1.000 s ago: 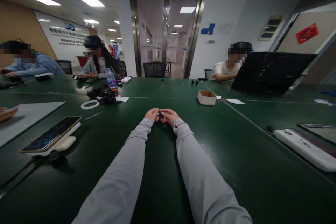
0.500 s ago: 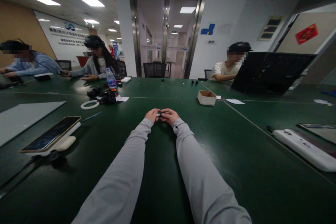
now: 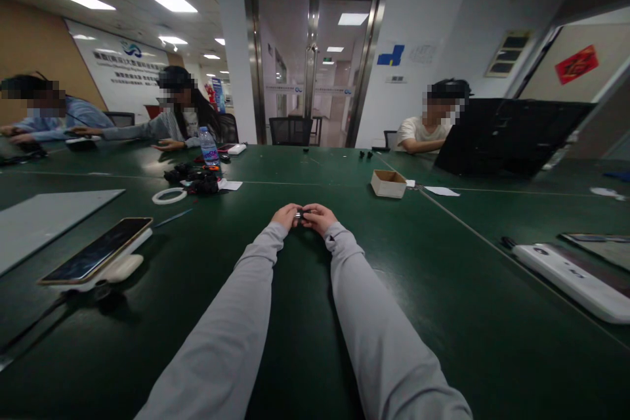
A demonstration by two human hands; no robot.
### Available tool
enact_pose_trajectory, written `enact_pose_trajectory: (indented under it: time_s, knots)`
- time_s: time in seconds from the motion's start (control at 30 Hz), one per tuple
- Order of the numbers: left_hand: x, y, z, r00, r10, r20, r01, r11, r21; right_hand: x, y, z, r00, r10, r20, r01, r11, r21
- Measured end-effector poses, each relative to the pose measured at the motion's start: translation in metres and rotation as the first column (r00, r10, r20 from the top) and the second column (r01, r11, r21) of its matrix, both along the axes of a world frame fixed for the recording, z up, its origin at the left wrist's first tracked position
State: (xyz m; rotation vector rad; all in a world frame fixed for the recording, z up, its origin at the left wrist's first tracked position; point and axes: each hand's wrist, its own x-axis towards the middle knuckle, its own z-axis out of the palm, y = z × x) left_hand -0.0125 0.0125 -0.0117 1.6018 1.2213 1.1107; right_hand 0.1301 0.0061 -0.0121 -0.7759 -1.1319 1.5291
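Between my two hands, just above the green table (image 3: pixel 315 170), is a small object with a silver part and a dark part (image 3: pixel 298 215). It is too small and too covered by fingers for me to tell its kind. My left hand (image 3: pixel 284 216) is closed on the silver end. From the other side, my right hand (image 3: pixel 319 217) pinches the dark end. The fingertips of both hands nearly meet around it. Both arms are stretched forward in grey sleeves.
To the left lie a phone (image 3: pixel 101 249), a white tape ring (image 3: pixel 169 195), a grey board (image 3: pixel 44 220) and a bottle (image 3: pixel 208 146). An open box (image 3: pixel 388 184) stands ahead right, near a monitor (image 3: pixel 512 134). A white device (image 3: pixel 571 275) lies right. Several people sit around the table.
My hands stay in place around the small object, with hardly any visible movement. At the far left, a seated person's arm has reached further left across the table.
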Motion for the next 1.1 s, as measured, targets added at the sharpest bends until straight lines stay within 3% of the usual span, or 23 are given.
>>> enact_pose_trajectory:
  time_s: [1.1]
  knots:
    - [0.002, -0.005, 0.007, 0.987, -0.04, 0.158, 0.048, 0.998, -0.044, -0.001, 0.003, -0.004, 0.999, -0.051, 0.008, 0.051, 0.999, 0.017]
